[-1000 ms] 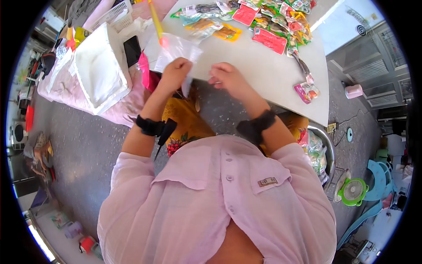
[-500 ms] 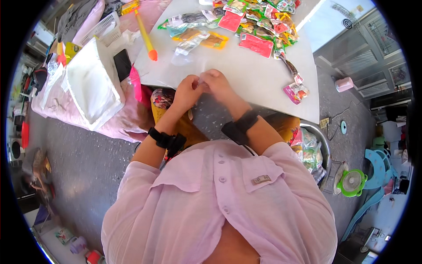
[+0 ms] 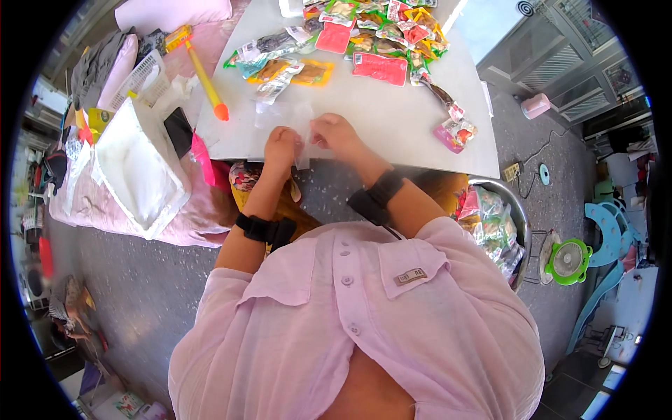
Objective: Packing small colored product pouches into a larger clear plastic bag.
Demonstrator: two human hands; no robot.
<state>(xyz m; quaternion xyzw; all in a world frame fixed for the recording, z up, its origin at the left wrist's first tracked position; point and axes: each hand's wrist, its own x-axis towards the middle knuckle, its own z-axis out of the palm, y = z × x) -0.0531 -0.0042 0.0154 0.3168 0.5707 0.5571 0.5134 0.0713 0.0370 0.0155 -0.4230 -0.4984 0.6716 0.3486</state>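
Observation:
Over the near edge of the white table, a clear thin plastic bag (image 3: 303, 155) stretches between my two hands. My left hand (image 3: 281, 145) is closed with its fingers pinching one side of the bag. My right hand (image 3: 334, 134) is also closed, fingertips pinched at the bag's other side, a short gap from the left. Just beyond them lies more clear plastic (image 3: 280, 114) on the tabletop. Farther left on the table are a silvery snack packet (image 3: 278, 82) and a yellow snack packet (image 3: 315, 73).
Several colourful snack packets pile up at the table's (image 3: 392, 133) far side, including a red packet (image 3: 379, 68). To the left stand a white foam box (image 3: 143, 168), a dark phone (image 3: 180, 131) and a yellow stick (image 3: 203, 77). A metal basin (image 3: 521, 224) of packets sits at my right.
My hands have moved apart from being together, with the clear bag now showing between them. The whole view has shifted, so the table things appear farther left.

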